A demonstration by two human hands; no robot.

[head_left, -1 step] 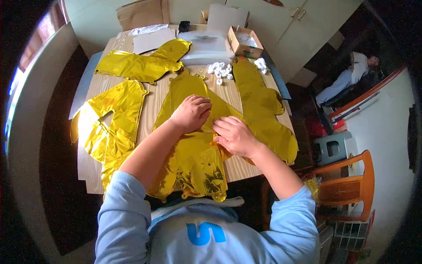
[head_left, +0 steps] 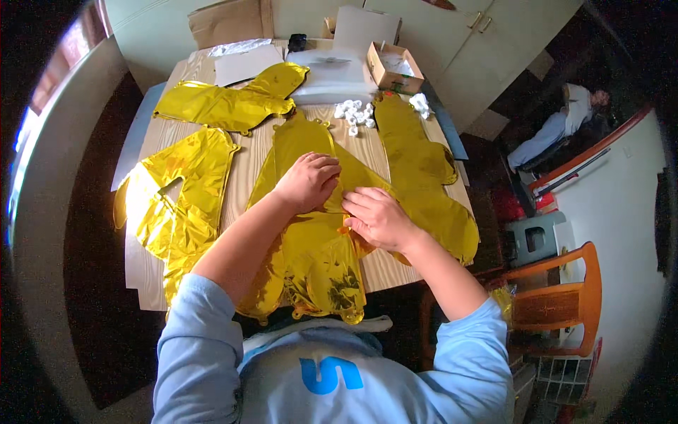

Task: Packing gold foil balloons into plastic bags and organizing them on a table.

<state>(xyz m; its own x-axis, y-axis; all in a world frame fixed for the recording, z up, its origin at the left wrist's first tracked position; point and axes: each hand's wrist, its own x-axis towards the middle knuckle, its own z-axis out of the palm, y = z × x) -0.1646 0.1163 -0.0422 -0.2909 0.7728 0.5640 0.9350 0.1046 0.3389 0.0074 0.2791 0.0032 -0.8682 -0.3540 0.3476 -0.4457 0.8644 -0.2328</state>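
A flat gold foil balloon point(head_left: 318, 261) lies before me on the wooden table, its lower end reaching the near edge. My left hand point(head_left: 308, 182) rests palm down on its upper middle, fingers close together and slightly bent, thumb hidden. Beside it, a little lower and to the right, my right hand point(head_left: 376, 218) presses on the foil with its fingers extended. Neither hand visibly grips anything. More flat gold foil balloons lie around: one on the left point(head_left: 187, 191), one at the far left point(head_left: 226, 99) and one on the right point(head_left: 424, 184).
Crumpled white pieces point(head_left: 354, 114) lie beyond the balloons. An open cardboard box point(head_left: 385, 74) and clear plastic packs point(head_left: 328, 74) stand at the table's far side. To the right are a wooden chair point(head_left: 551, 307) and, farther off, a seated person point(head_left: 561, 124).
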